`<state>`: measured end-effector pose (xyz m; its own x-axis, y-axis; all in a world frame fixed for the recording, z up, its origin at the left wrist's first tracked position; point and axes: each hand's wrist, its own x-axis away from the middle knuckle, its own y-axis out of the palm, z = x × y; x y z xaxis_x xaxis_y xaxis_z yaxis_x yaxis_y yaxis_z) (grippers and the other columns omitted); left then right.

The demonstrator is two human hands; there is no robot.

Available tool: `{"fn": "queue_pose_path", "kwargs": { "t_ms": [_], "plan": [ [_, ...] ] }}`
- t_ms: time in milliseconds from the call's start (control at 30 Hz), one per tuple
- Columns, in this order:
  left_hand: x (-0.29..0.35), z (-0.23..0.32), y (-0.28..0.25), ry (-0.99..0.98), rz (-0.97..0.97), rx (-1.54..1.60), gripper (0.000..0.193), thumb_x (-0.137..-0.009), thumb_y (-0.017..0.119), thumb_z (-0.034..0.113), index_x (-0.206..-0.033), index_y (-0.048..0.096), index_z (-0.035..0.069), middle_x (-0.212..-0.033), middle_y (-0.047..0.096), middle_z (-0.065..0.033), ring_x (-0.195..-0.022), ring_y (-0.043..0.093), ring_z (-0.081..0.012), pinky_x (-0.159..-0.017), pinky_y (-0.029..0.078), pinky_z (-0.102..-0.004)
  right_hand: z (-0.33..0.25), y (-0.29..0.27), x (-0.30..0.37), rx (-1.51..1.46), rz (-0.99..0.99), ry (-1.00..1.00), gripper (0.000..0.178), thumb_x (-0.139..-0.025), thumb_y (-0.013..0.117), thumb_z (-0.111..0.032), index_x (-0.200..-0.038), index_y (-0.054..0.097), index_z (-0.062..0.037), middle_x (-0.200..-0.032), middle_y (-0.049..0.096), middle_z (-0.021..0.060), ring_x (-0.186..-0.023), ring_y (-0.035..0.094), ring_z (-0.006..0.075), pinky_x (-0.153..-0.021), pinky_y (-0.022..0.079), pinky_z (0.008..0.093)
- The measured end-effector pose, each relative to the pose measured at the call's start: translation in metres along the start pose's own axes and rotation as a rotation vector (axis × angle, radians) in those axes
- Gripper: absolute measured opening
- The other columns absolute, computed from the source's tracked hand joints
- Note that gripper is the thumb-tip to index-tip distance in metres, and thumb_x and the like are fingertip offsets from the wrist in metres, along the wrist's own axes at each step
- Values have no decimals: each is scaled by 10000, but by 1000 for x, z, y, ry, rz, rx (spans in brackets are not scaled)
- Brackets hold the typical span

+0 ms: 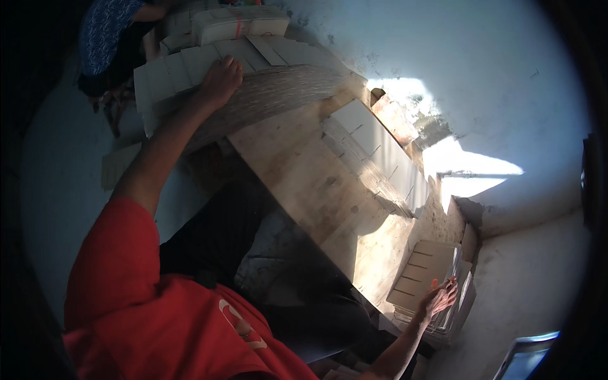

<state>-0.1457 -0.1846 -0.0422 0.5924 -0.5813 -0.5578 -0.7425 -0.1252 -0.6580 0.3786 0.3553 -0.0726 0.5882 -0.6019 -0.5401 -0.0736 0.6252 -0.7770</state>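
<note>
My left hand [221, 79] reaches far out, its fingers curled over the top of a tall, bowed stack of flat cardboard sheets [278, 95]. At the lower right, my right hand [438, 297] lies with fingers apart on the edge of a smaller pile of slotted cardboard blanks [425, 269]. It is touching the top sheets, and I cannot tell whether it grips any. Between the two piles lies a wooden board table [310, 183]. My red sleeve and dark trousers fill the lower left.
A row of pale cardboard pieces [380, 158] lies along the table's far side. A banded bundle of sheets [240, 22] and loose blanks are beyond the tall stack. Another person in blue patterned clothing [104, 31] sits at the top left. A pale wall with a sunlit patch [468, 168] stands to the right.
</note>
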Motion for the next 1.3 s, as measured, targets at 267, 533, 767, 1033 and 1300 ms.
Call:
{"fn": "queue_pose_path", "kwargs": {
  "t_ms": [267,533,767,1033,1300],
  "plan": [
    [-7,-23,0,81,-144,342,266,-738,626,89,-977,576,-14,-915,622,-117,-1006,558,-259,-799,496,-367,29,27,14,63,-497,233,564,-713,762,-252,-1153,484,-33,-1198,502,131,-1102,502,314,-815,492,475],
    [-43,18,-59,-26,-313,586,498,-814,706,278,-1198,571,-9,-1012,632,-201,-937,614,-344,-820,494,-401,50,26,-10,-146,-399,277,378,-751,743,-280,-927,520,-31,-876,635,222,-869,612,382,-728,493,450],
    [-73,232,-72,272,95,1153,419,-811,709,236,-1121,600,-24,-1030,638,-196,-1019,587,-337,-869,479,-404,51,-34,-15,-623,41,519,260,-873,666,-235,-846,523,-19,-849,650,167,-760,606,249,-686,479,357],
    [-109,430,-70,455,124,936,428,-892,532,187,-1239,482,-59,-1275,527,-167,-1197,459,-306,-972,403,-452,-18,-22,24,-1553,-13,560,193,-778,734,-36,-957,665,-21,-834,680,73,-576,591,101,-429,434,201],
    [-127,453,-62,836,152,791,237,-789,520,87,-996,533,-28,-886,581,-163,-969,549,-307,-781,506,-404,-58,-7,19,-1711,118,744,233,-812,703,-83,-596,616,-76,-462,425,-35,-380,330,56,-377,236,231]
  ]
}}
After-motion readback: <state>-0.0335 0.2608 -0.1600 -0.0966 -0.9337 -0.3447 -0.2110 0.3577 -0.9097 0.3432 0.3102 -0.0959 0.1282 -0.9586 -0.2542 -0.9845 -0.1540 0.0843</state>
